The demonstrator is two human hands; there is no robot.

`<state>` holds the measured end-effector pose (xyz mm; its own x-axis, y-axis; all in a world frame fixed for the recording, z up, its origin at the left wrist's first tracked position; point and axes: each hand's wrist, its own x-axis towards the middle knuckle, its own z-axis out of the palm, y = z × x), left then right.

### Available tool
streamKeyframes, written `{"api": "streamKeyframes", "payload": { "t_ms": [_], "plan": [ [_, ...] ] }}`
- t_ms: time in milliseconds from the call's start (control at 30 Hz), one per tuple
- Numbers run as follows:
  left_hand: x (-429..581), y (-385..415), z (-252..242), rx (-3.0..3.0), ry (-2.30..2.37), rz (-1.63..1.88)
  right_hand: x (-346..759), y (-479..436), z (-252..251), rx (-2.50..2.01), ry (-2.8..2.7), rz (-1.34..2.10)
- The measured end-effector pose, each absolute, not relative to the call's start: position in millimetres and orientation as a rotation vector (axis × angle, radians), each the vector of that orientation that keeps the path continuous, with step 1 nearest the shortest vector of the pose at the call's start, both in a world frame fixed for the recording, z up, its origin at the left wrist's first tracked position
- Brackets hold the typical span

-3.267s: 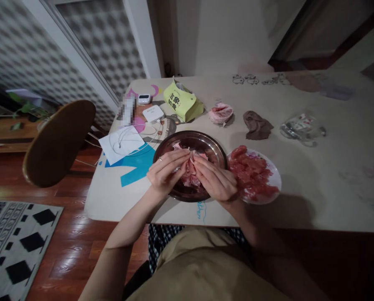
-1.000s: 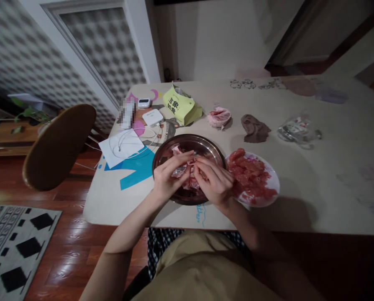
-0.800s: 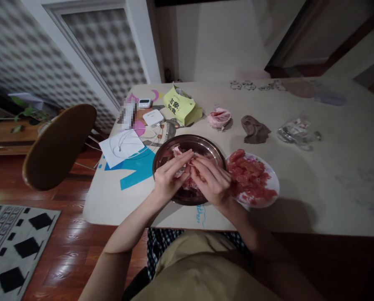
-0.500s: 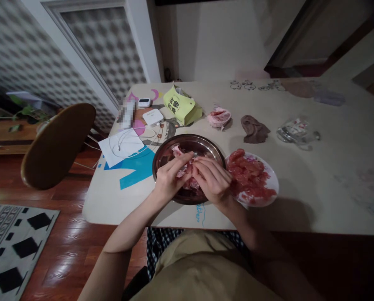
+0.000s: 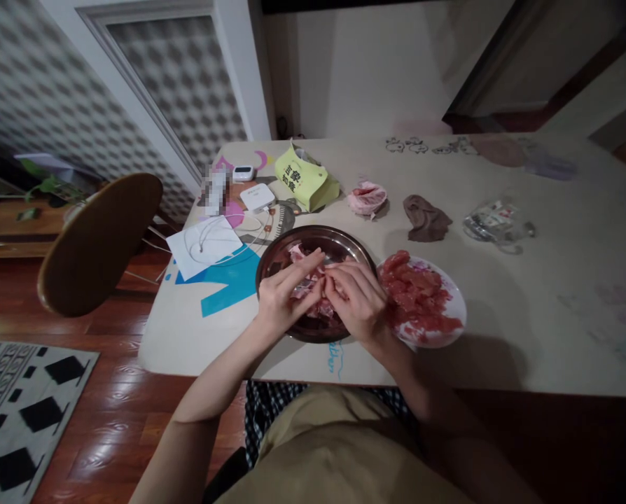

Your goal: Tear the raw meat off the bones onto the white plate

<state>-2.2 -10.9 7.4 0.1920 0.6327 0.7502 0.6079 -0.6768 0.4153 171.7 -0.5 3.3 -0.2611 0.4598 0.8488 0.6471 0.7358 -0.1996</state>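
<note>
Both hands are over a round metal bowl [image 5: 363, 248] that holds pinkish raw meat [image 5: 321, 308]. My left hand [image 5: 286, 290] has its fingers closed on a piece of meat, with the fingertips near the bowl's middle. Close against it, my right hand [image 5: 360, 294] has curled fingers pinching at the meat too; the small piece between the hands is mostly hidden. Right of the bowl, partly behind my right hand, a white plate [image 5: 456, 297] carries a pile of red meat pieces [image 5: 418, 290].
Behind the bowl are a yellow-green packet [image 5: 305, 178], a pink-and-white bundle [image 5: 367, 199], a brown cloth [image 5: 426, 218] and a clear plastic package [image 5: 496, 222]. White paper [image 5: 202, 248], a cable, a white device [image 5: 257, 197] and blue shapes lie left. A chair [image 5: 100, 245] stands beyond the table's left side.
My left hand has shifted slightly left, and its fingers have moved a little. My right hand stays nearly in place beside it, over the bowl.
</note>
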Motion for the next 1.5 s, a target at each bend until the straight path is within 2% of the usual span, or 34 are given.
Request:
{"api": "streamKeyframes", "payload": {
  "t_ms": [167,367,600,967,1500],
  "plan": [
    [-11.4,-6.6,2.8,2.671,1.155,1.563,170.6,-0.8,4.5,-0.961,-1.912,-0.221],
    [-21.3,-2.8,6.0,2.832,1.17,1.381,171.3,-1.9,0.0,-1.03,-1.953,-0.18],
    [-23.0,-6.7,2.3,2.903,1.113,1.458,175.3,-5.8,-4.9,-0.83,-1.992,-0.174],
    [-15.6,-14.3,-0.7,2.661,1.145,1.671,173.0,-12.1,-3.6,-0.68,-1.932,-0.287],
    [6.3,-16.5,13.0,2.128,1.22,1.789,175.2,-11.6,-4.6,-0.64,-1.879,-0.304]
  ]
}}
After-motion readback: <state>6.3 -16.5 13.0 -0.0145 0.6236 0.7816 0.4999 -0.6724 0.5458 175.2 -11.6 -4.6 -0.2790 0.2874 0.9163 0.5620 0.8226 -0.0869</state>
